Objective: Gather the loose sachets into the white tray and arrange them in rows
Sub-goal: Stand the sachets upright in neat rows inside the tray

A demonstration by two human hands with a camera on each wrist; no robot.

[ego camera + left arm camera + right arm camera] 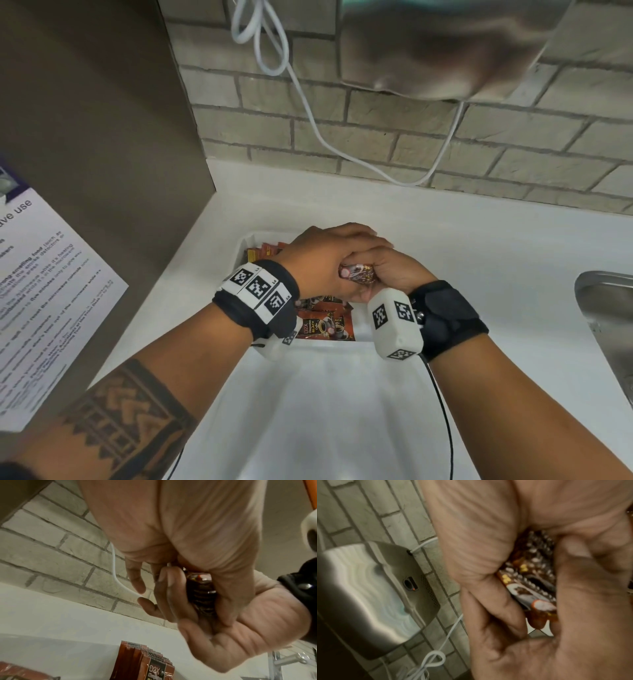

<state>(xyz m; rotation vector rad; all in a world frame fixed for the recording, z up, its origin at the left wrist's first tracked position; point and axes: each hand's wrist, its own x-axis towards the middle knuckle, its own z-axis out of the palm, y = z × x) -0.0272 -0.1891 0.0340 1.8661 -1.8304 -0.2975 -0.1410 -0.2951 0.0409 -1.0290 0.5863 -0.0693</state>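
Note:
Both hands meet above the white tray (244, 241) on the counter. Between them is a small stack of red-brown sachets (358, 274). My left hand (329, 253) curls over its top, and my right hand (394, 270) grips it from the right and below. The left wrist view shows the stack's edge (200, 591) squeezed between fingers and palm. In the right wrist view the stack's printed face (530, 574) shows between both hands. More sachets lie flat at the tray's near end (325, 325), and others stand on edge at its far left (265, 251) (145, 661).
A steel hand dryer (428, 51) hangs on the brick wall with a white cable (308, 113) looping down. A metal sink (609, 308) is at the right. A brown panel with a printed notice (41, 291) stands at the left.

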